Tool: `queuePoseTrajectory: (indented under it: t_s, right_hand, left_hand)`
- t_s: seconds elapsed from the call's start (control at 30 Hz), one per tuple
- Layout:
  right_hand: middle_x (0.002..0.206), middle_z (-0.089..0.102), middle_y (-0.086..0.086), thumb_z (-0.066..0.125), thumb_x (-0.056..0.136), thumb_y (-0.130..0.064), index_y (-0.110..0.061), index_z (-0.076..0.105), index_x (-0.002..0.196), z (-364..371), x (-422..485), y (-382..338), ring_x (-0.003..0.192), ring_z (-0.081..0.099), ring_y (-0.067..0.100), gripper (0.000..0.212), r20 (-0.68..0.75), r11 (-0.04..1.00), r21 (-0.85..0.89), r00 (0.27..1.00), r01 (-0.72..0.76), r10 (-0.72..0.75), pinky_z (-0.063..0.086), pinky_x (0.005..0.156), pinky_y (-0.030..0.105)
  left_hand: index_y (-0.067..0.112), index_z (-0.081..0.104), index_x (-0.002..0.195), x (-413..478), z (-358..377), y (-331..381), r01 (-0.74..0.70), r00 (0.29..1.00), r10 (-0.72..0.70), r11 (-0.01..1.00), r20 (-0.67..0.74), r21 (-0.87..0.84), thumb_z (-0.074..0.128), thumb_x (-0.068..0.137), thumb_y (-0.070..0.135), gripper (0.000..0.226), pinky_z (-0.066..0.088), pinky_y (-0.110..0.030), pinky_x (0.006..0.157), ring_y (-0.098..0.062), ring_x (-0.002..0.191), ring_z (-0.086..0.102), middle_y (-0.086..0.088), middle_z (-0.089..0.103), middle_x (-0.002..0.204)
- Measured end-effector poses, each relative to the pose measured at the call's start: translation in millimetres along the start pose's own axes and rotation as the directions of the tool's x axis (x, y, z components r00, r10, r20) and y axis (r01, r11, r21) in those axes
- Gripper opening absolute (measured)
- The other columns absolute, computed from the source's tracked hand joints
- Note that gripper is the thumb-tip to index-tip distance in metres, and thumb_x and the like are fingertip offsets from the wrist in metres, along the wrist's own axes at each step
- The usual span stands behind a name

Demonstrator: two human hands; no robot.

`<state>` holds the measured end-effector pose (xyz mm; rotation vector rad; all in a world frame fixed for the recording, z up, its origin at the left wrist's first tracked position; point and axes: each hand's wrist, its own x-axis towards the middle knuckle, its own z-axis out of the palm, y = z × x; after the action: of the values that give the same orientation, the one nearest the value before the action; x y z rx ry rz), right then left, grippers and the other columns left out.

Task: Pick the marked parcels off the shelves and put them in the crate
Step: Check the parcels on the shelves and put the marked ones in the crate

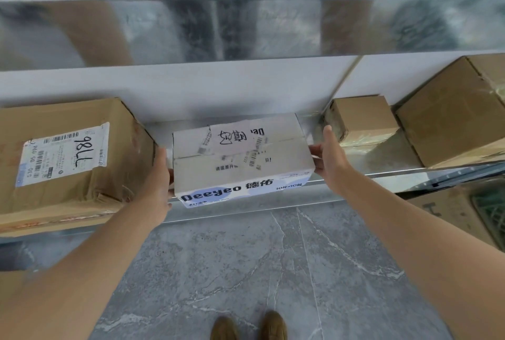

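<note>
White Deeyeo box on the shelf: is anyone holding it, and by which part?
Yes: the white Deeyeo box is held by its two short ends, left hand against the left end, right hand against the right.

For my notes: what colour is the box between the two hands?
White box, blue blotches on front; head view.
</note>
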<state>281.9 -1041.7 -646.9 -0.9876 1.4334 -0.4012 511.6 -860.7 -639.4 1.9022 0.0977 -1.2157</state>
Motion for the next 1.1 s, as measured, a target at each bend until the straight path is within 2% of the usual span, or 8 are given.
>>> queuePoseTrajectory:
  t_s: [0.07, 0.17, 0.33, 0.43, 0.63, 0.77, 0.87, 1.1]
  right_hand:
    - [0.092, 0.064, 0.011, 0.022, 0.094, -0.061, -0.007, 0.06, 0.084, 4, -1, 8, 0.09, 0.058, 0.025, 0.067, 0.002, 1.0, -0.015, 1.0, -0.026, 0.026, 0.042, 0.091, 0.037]
    - [0.127, 0.057, 0.011, 0.025, 0.083, -0.066, -0.008, 0.056, 0.117, 7, 1, 16, 0.122, 0.05, 0.027, 0.073, 0.006, 0.999, -0.042, 1.0, -0.011, 0.011, 0.031, 0.112, 0.046]
    - [0.153, 0.034, 0.008, 0.026, 0.081, -0.072, -0.02, 0.032, 0.148, 12, -1, 6, 0.141, 0.031, 0.026, 0.085, 0.09, 0.997, -0.074, 0.995, -0.025, 0.032, 0.022, 0.116, 0.045]
    - [0.152, 0.035, 0.006, 0.031, 0.05, -0.083, -0.024, 0.033, 0.147, 12, 1, 6, 0.139, 0.034, 0.024, 0.113, 0.144, 0.994, -0.082, 0.986, -0.068, 0.08, 0.022, 0.116, 0.049]
    - [0.147, 0.043, 0.004, 0.025, 0.089, -0.069, -0.024, 0.037, 0.144, 10, -20, 2, 0.134, 0.041, 0.024, 0.072, 0.186, 1.0, -0.022, 0.982, -0.011, 0.015, 0.027, 0.115, 0.048]
    - [0.139, 0.052, 0.003, 0.022, 0.097, -0.058, -0.021, 0.047, 0.137, -8, -61, -4, 0.128, 0.049, 0.02, 0.061, 0.141, 0.994, 0.096, 0.988, 0.058, -0.071, 0.039, 0.108, 0.042]
    - [0.127, 0.062, 0.006, 0.019, 0.1, -0.052, -0.019, 0.054, 0.131, -31, -94, -6, 0.117, 0.058, 0.022, 0.057, 0.115, 0.98, 0.183, 0.988, 0.081, -0.103, 0.049, 0.088, 0.032]
    - [0.112, 0.066, 0.001, 0.014, 0.1, -0.053, -0.028, 0.057, 0.119, -81, -179, -6, 0.107, 0.062, 0.018, 0.054, 0.021, 0.961, 0.256, 0.993, 0.108, -0.117, 0.049, 0.086, 0.033]
  left_hand:
    - [0.014, 0.056, 0.108, 2, 4, -6, 0.011, 1.0, -0.01, 1.0, 0.018, -0.01, 0.024, 0.089, 0.068, 0.065, 0.022, -0.048, 0.11, -0.028, 0.123, 0.049, -0.009, 0.056, 0.131]
    - [0.027, 0.045, 0.136, 1, 9, -4, -0.001, 1.0, 0.002, 1.0, 0.031, -0.031, 0.027, 0.088, 0.069, 0.066, 0.028, -0.051, 0.108, -0.026, 0.128, 0.045, -0.002, 0.047, 0.142]
    - [0.038, 0.042, 0.136, 0, 9, -1, 0.003, 0.998, -0.001, 1.0, 0.061, -0.021, 0.026, 0.086, 0.073, 0.064, 0.027, -0.057, 0.106, -0.026, 0.13, 0.043, 0.003, 0.045, 0.144]
    - [0.035, 0.043, 0.136, -1, 11, -1, 0.009, 0.996, -0.005, 0.999, 0.093, -0.042, 0.025, 0.091, 0.065, 0.057, 0.022, -0.056, 0.111, -0.027, 0.13, 0.044, 0.003, 0.048, 0.141]
    - [0.038, 0.057, 0.093, -21, 8, 3, -0.064, 0.989, 0.076, 0.993, 0.123, -0.102, 0.025, 0.096, 0.054, 0.036, 0.038, -0.041, 0.094, -0.018, 0.094, 0.057, 0.011, 0.059, 0.095]
    - [0.042, 0.056, 0.104, -53, -1, 15, -0.103, 0.976, 0.131, 0.981, 0.172, -0.166, 0.018, 0.096, 0.059, 0.042, 0.043, -0.035, 0.083, -0.012, 0.077, 0.051, 0.008, 0.055, 0.087]
    - [0.04, 0.051, 0.114, -79, -6, 22, -0.139, 0.956, 0.178, 0.975, 0.235, -0.173, 0.012, 0.095, 0.06, 0.048, 0.048, -0.034, 0.078, -0.011, 0.092, 0.058, 0.011, 0.061, 0.099]
    - [0.042, 0.042, 0.134, -149, 2, 22, -0.151, 0.912, 0.172, 0.985, 0.373, -0.086, 0.008, 0.093, 0.063, 0.057, 0.038, -0.036, 0.088, -0.013, 0.106, 0.054, 0.004, 0.055, 0.13]
